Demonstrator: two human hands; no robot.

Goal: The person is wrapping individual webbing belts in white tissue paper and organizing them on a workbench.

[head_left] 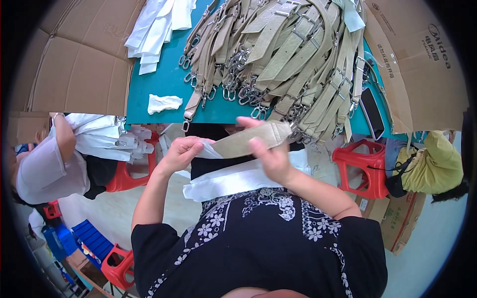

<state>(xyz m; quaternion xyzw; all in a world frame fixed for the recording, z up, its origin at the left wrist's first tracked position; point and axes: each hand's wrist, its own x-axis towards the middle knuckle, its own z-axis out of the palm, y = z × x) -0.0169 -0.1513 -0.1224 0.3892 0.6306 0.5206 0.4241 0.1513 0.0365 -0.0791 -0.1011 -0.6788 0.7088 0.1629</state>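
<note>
In front of my body I hold a beige bag strap (243, 142) with a wide stitched end. My left hand (181, 155) pinches a thin white wrapper (211, 151) that lies around the strap's left part. My right hand (272, 160) grips the strap near its wide end, the thumb on the near face and the fingers partly hidden behind. Across my lap lie more white wrapper strips (238, 176). Just beyond my hands, a large heap of similar beige straps (288, 54) with metal clasps and buckles covers much of the green table.
White strips (161, 30) and a crumpled white piece (165, 103) lie on the green table (141, 87). A phone (371, 113) rests at its right edge. Cardboard (82, 59) stands on both sides. People sit at left (42, 164) and right (435, 166), near red stools (361, 166).
</note>
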